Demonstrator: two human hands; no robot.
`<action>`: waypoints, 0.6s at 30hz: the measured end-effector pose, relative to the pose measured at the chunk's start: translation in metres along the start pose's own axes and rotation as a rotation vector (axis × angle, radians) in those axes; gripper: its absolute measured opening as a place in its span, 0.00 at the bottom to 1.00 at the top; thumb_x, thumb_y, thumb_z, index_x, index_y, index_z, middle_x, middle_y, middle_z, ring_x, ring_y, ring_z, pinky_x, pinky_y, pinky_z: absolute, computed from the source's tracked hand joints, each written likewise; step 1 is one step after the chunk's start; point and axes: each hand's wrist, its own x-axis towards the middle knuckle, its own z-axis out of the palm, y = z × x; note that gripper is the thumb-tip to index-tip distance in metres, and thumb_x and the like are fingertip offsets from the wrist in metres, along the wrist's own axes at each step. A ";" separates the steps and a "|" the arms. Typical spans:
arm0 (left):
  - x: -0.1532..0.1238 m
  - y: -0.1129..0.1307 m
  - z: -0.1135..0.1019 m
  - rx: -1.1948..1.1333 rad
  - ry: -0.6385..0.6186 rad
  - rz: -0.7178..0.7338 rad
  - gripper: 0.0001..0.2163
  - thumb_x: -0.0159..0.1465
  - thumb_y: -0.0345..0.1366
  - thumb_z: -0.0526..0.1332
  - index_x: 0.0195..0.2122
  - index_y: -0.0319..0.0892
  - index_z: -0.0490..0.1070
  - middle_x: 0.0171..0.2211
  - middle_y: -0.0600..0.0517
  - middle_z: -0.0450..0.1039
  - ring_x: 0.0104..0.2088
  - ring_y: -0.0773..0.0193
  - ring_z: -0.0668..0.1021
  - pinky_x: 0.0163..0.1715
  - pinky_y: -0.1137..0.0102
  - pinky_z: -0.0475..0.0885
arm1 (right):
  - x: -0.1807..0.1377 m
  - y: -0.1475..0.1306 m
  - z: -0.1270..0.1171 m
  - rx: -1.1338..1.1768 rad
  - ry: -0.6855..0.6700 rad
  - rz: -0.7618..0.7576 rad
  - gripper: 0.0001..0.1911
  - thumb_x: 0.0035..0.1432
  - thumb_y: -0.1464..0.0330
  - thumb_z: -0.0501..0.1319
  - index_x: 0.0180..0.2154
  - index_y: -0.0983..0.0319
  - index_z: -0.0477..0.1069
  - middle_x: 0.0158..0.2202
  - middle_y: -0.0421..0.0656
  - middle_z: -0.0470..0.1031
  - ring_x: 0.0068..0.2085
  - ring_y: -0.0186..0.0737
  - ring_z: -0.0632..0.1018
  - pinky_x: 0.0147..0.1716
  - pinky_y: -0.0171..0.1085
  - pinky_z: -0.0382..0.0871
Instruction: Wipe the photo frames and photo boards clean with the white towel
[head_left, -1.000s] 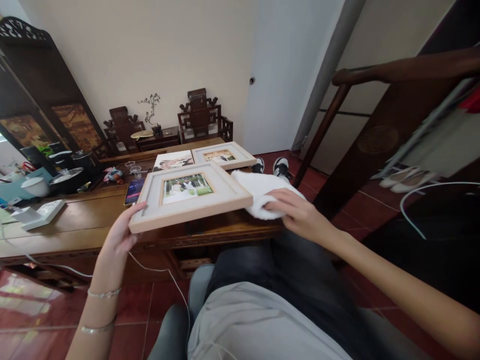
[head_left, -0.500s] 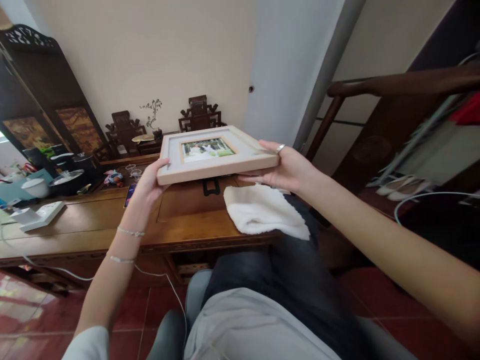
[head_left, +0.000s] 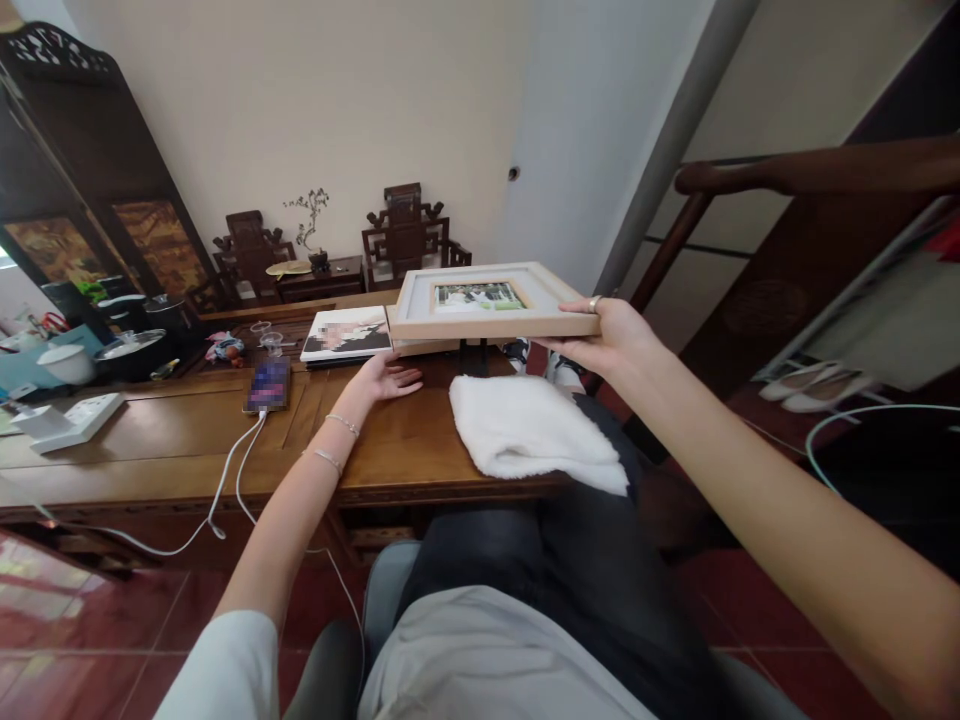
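A picture frame (head_left: 551, 280) with a pale wooden edge and a small outdoor photo inside is held almost level above the table. My right hand (head_left: 611, 335) grips its right side, thumb on top and fingers underneath. Off the frame, my left hand (head_left: 390, 378) hovers low over the table with its palm up and fingers apart, holding nothing. Just behind that hand lies a flat print or book (head_left: 341, 335) with a white border. A folded white towel (head_left: 532, 425) rests at the table's front edge, below the frame.
On the wooden table (head_left: 416, 450), a phone (head_left: 268, 385) with a white cable lies left of my left arm. Farther left are a power strip (head_left: 79, 420), a white cup (head_left: 69, 363) and a dark pot (head_left: 135, 350). A wooden chair (head_left: 810, 170) stands at the right.
My left hand has let go of the frame's left side and dropped, opening. The frame has shifted right in my right hand, revealing the flat print and the phone.
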 end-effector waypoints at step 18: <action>0.071 -0.005 0.047 -0.333 0.063 0.117 0.18 0.70 0.44 0.57 0.58 0.41 0.66 0.48 0.42 0.75 0.44 0.58 0.82 0.44 0.68 0.78 | -0.002 -0.024 0.007 0.588 0.340 0.287 0.29 0.41 0.82 0.54 0.48 0.62 0.68 0.45 0.49 0.76 0.45 0.46 0.79 0.36 0.42 0.84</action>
